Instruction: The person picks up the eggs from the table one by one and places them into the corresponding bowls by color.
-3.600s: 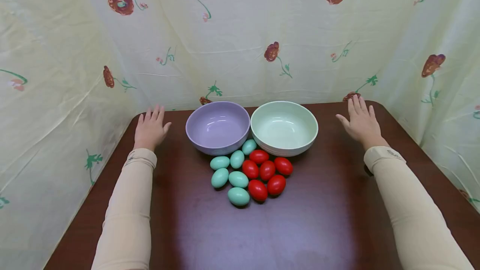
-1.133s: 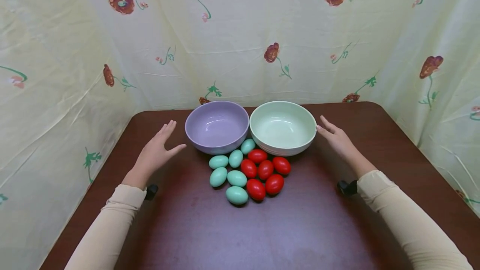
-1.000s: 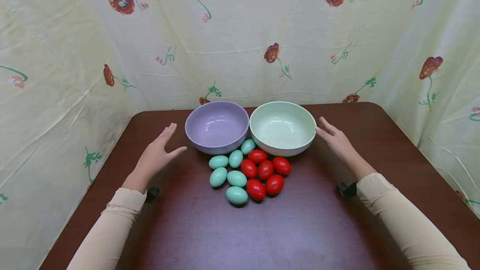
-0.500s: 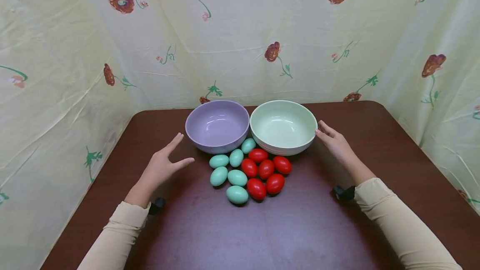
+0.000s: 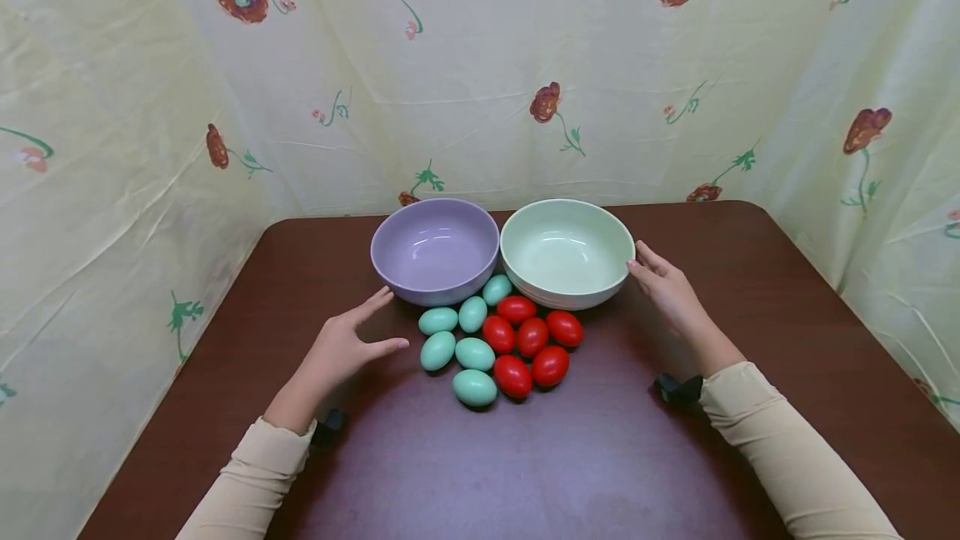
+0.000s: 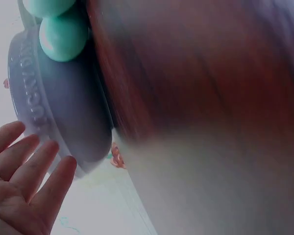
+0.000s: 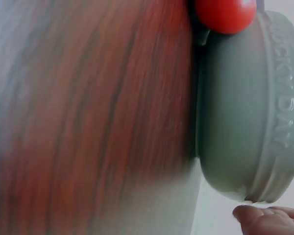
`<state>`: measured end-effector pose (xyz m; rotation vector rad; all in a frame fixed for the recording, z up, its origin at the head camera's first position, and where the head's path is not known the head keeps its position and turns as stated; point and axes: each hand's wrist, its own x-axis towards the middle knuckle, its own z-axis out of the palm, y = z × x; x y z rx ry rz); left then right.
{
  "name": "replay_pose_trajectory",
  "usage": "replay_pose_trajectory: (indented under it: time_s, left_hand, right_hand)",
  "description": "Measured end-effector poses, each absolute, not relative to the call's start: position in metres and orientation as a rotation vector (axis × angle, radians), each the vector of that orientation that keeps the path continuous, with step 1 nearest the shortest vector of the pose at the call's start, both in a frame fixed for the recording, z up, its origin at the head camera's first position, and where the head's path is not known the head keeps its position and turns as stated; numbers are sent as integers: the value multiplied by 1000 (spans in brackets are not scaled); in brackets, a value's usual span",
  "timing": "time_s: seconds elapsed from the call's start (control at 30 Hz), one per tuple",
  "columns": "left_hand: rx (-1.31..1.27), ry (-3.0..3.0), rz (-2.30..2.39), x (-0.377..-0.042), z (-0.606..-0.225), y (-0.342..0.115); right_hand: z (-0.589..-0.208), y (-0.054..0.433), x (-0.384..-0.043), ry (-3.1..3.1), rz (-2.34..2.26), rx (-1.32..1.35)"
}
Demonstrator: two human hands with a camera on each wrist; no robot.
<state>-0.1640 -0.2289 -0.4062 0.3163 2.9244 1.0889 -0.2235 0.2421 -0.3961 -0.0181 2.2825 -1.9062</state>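
Observation:
My left hand is beside the teal eggs, fingers extended and thumb spread apart, holding nothing. Its fingertips lie just in front of the purple bowl in the head view. In the left wrist view, the extended fingers overlap the lower wall of that bowl. My right hand is at the right side of the pale green bowl, its fingertips right at the rim and nothing in its grasp. Several red eggs lie grouped against the teal ones.
Both bowls stand side by side near the far edge of the dark wooden table, with the eggs in front of them. Behind and around the table hangs a flowered cloth. Dark wrist devices show under the sleeves.
From raised, spread positions at the table's far corners, both hands have come inward. Lately the left hand has moved right and nearer, toward the teal eggs; the right hand has barely shifted. Bowls and eggs stay put.

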Motion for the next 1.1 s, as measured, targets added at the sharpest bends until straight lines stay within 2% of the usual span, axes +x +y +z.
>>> replay_pose_trajectory:
  time_s: [0.2, 0.53, 1.1]
  left_hand:
    - [375, 2900, 1131, -160, -407, -219]
    - [328, 2521, 1510, -155, -411, -210]
    - [285, 2498, 1559, -152, -409, -192]
  right_hand:
    - [-396, 237, -221, 2254, -1948, 42]
    - [-399, 235, -220, 2175, -2009, 64]
    - [-404, 231, -222, 2141, -2070, 34]
